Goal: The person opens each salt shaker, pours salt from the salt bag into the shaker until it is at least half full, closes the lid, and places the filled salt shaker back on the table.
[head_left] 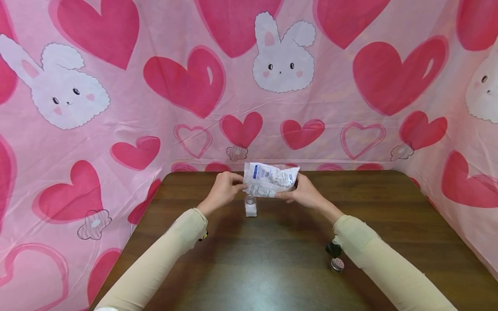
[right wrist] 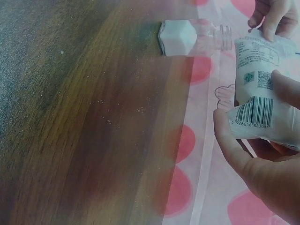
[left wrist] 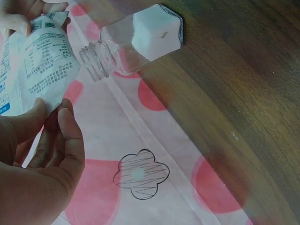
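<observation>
A: What do the wrist views give us that the head view doesn't?
B: In the right one we get a barcode point(right wrist: 255, 111) on the packet point(head_left: 268, 179) and white specks point(right wrist: 140, 110) on the table point(head_left: 253, 268). Only the head view shows us the perforated lid point(head_left: 336, 264), at its lower right.
A: And which way does the packet point?
B: In the head view we see its long axis run nearly level, left to right, just right of centre. We can't make out its opening.
A: We also see the glass jar point(head_left: 250, 206) upright there, part filled with white contents point(left wrist: 150, 28), its mouth close under the packet's left lower edge. We can't tell whether they touch.
B: Where is the packet beside the hands?
A: Between them. We see the left hand point(head_left: 223, 188) pinch its left end between thumb and fingers, while the right hand point(head_left: 305, 192) grips the right end, thumb on the near side.
</observation>
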Demonstrator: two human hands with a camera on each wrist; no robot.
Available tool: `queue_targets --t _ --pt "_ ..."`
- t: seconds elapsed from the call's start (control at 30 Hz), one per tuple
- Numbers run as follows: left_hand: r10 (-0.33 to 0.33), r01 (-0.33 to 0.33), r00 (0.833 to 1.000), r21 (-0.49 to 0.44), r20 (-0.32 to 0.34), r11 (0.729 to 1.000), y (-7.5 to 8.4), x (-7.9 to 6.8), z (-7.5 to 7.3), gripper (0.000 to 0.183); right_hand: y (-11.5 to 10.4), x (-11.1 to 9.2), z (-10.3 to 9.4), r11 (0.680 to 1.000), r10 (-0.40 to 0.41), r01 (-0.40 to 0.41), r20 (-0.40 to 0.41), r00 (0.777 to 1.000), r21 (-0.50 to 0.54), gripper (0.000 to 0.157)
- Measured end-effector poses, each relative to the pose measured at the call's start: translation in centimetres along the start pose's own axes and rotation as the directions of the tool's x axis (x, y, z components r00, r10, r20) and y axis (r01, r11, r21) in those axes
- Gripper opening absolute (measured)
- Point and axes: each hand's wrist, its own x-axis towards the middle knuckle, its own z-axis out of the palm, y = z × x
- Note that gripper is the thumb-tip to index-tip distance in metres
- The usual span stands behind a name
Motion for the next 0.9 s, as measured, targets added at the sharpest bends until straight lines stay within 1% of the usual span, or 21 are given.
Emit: queue_targets --t 0.27,0.53,0.9 --pt "-0.008 0.008 1.000 -0.020 0.001 1.000 -0.12 0.10 0.00 0.005 -0.11 0.00 -0.01 1.000 0.007 -0.007 -0.005 1.000 0.001 0.054" --pt "-0.009 0.009 1.000 -0.005 0.005 1.000 -0.10 0.07 0.06 0.004 -0.08 -0.08 0.05 1.000 0.010 -0.010 -0.006 1.000 0.002 0.054" --pt "-0.005 0.005 1.000 -0.016 0.001 1.000 -0.11 0.06 0.09 0.004 -0.19 -0.27 0.12 1.000 0.020 -0.020 -0.013 1.000 -0.004 0.054"
